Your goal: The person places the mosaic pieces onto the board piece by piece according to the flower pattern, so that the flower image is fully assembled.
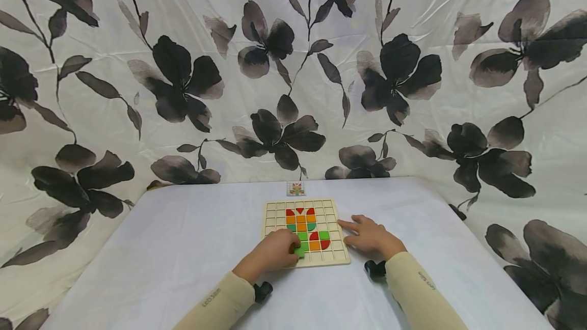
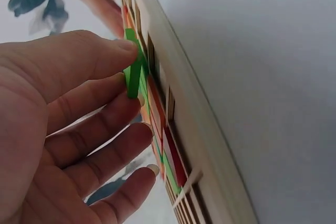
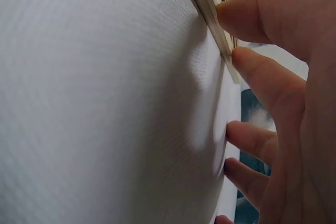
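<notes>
A pale wooden grid board (image 1: pixel 339 257) lies on the white table, with red, orange and green tiles set in its middle squares. My left hand (image 1: pixel 278 249) pinches a green square tile (image 2: pixel 132 69) between thumb and fingers, over the lower middle of the board. In the left wrist view the tile stands tilted on edge close to the grid. My right hand (image 1: pixel 370 236) rests at the board's right side, its fingers straight and spread. Thumb and forefinger touch the board's edge in the right wrist view, while the other fingertips rest on the cloth.
A small picture card (image 1: pixel 295 189) with a coloured pattern lies behind the board near the table's far edge. White cloth (image 1: pixel 197 238) covers the table, and a flower-printed curtain (image 1: pixel 275 90) hangs behind it. Each wrist wears a small black camera.
</notes>
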Tool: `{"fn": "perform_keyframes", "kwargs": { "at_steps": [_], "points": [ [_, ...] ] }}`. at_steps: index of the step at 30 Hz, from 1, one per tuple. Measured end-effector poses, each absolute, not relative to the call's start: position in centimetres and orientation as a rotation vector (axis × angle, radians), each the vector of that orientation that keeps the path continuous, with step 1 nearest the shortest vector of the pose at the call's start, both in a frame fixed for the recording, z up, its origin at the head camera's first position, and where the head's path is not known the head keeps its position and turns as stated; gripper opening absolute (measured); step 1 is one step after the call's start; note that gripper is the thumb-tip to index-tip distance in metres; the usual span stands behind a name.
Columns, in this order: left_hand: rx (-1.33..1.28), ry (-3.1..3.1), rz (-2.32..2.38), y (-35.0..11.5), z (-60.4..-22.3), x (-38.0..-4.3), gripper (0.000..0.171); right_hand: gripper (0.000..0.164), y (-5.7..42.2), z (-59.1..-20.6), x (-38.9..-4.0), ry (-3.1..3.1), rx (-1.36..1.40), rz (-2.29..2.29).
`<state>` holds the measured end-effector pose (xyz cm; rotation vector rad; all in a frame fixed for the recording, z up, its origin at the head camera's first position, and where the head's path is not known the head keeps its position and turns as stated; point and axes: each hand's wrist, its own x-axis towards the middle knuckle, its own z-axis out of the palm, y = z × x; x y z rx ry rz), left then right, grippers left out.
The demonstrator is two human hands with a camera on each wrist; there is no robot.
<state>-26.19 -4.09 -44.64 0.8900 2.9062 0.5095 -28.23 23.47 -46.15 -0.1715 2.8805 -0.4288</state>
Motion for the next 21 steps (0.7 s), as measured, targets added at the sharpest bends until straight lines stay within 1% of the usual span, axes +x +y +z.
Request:
{"fn": "perform_keyframes", "kwargs": {
  "at_steps": [9,21],
  "points": [
    [0.947,2.898,0.48,-3.26,-44.75,-25.57,0.012,0.056,23.46,-46.08,-28.29,2.877,-0.178,-0.426],
    [0.986,2.904,0.426,-3.09,-45.1,-25.39,0.01,0.055,23.47,-46.44,-28.55,2.877,-0.172,-0.417]
  ]
}}
